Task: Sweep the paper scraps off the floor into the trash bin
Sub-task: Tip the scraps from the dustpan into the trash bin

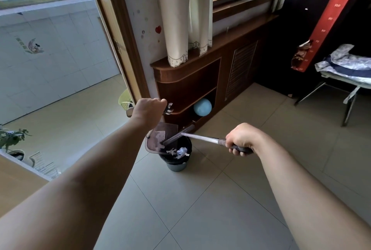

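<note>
A small grey trash bin [176, 166] with a black liner stands on the tiled floor, with white paper scraps [180, 151] inside it. A dark dustpan [160, 137] is tipped over the bin's left rim, and a few scraps cling to its face. My left hand [147, 110] is curled above the dustpan and holds its handle; the handle itself is mostly hidden behind the hand. My right hand [240, 139] grips the dark handle of a broom [202, 138], whose silver shaft runs left to a dark head lying across the dustpan over the bin.
A dark wooden cabinet [186, 81] with a blue ball [202, 107] on its low shelf stands just behind the bin. A doorway opens to a balcony at the left. A folding cot [345, 73] stands at the far right, and a potted plant [11, 139] at the left edge.
</note>
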Tool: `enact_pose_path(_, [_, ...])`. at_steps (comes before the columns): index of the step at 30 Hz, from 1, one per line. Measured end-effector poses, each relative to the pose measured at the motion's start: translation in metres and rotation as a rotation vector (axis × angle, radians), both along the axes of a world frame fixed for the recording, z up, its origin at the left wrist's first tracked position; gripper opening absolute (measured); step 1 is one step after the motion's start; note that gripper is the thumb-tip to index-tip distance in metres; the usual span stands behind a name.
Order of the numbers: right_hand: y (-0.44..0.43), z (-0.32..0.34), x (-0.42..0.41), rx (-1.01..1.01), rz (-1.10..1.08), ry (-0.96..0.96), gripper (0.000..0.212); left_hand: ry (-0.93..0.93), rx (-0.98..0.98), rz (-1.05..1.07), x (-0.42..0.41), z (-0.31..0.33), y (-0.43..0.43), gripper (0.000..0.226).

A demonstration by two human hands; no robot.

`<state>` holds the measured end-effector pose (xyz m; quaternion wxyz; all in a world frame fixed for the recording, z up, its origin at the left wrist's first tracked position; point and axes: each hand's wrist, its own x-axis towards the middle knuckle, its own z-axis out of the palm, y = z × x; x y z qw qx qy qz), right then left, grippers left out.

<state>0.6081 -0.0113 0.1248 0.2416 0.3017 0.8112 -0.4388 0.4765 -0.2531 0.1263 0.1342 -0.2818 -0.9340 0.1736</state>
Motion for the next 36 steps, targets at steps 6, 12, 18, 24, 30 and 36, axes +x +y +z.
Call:
enact_pose_path(6, [-0.014, -0.008, -0.001, -0.045, 0.034, -0.076, 0.042, 0.009, 0.024, -0.020, -0.001, 0.003, 0.001, 0.014])
enact_pose_path(12, [0.002, 0.001, 0.004, 0.061, 0.099, -0.039, 0.038, -0.006, 0.057, 0.000, -0.002, 0.005, -0.002, 0.015])
enact_pose_path(18, [0.010, 0.016, 0.004, 0.077, 0.089, 0.012, 0.033, 0.001, 0.023, -0.006, 0.003, 0.002, 0.005, 0.016])
enact_pose_path(24, [0.002, 0.006, 0.006, -0.006, 0.024, 0.026, 0.030, 0.020, 0.003, -0.009, 0.008, 0.012, 0.011, 0.016])
enact_pose_path(30, [-0.001, -0.002, 0.007, 0.040, 0.058, -0.038, 0.030, 0.030, -0.001, -0.005, 0.015, 0.015, 0.011, 0.016])
enact_pose_path(36, [0.004, 0.000, 0.010, 0.159, 0.092, -0.090, 0.003, 0.035, -0.018, 0.012, 0.023, 0.011, 0.007, 0.015])
